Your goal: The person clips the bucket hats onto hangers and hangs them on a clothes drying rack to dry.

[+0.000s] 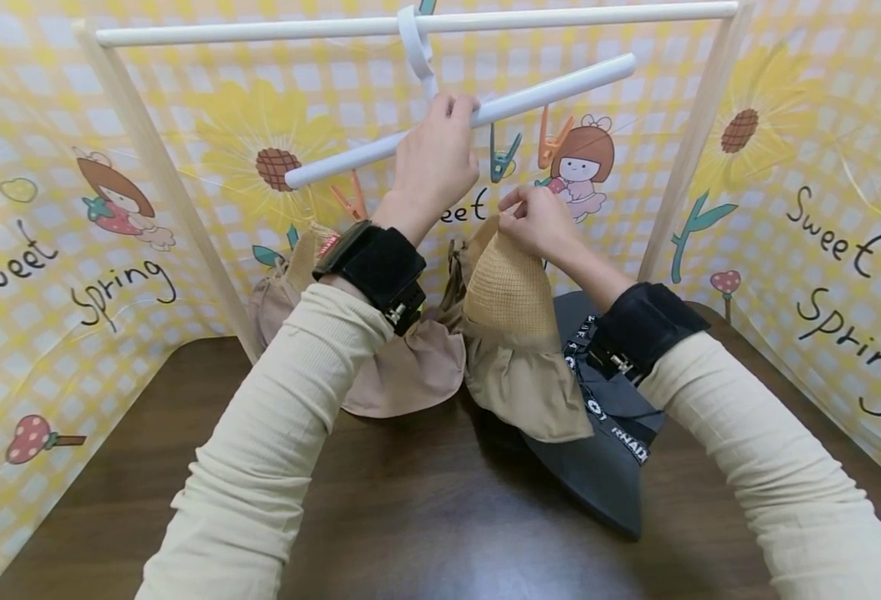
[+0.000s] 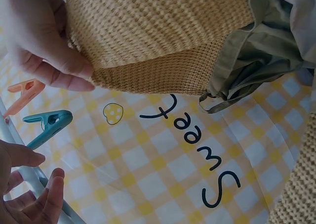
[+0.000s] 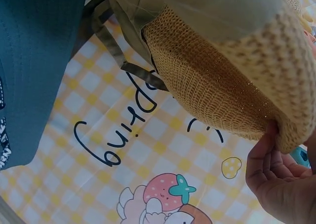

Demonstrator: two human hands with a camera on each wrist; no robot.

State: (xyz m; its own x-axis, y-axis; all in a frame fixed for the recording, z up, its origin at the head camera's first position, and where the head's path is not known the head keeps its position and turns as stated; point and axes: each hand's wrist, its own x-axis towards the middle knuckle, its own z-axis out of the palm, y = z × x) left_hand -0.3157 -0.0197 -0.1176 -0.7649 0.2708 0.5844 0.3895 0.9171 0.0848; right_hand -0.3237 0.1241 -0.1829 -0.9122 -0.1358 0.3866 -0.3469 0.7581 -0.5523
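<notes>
While the left hand [image 1: 440, 154] grips the white hanger [image 1: 553, 88] near its middle, fingers curled over the bar, the right hand [image 1: 541, 223] pinches the edge of a woven straw sun hat [image 1: 511, 287] between thumb and fingers, with no gap left in the pinch. That hat is right of centre, below the bar, its khaki frill hanging in front of the dark wide-brimmed hat [image 1: 590, 492] on the desk [image 1: 410, 500]; whether the frill touches that hat, I cannot tell.

The bar tilts, right end higher, with its hook over the rail [image 1: 260, 33]. A teal clip [image 1: 502, 158] hangs just above the right hand, an orange clip [image 1: 553, 137] to the right of it. Farther left, a pinkish-beige cloth hat [image 1: 410, 375] lies beyond the left forearm.

To handle this well, I would keep the pinch on the straw edge, since the cloth looks limp and would probably fold. The left hand should steady the bar so it neither swings nor tips further. Raising the straw straight toward the teal clip, frill free of the dark brim, seems safest; clipping would likely need fingers freed to squeeze it.
</notes>
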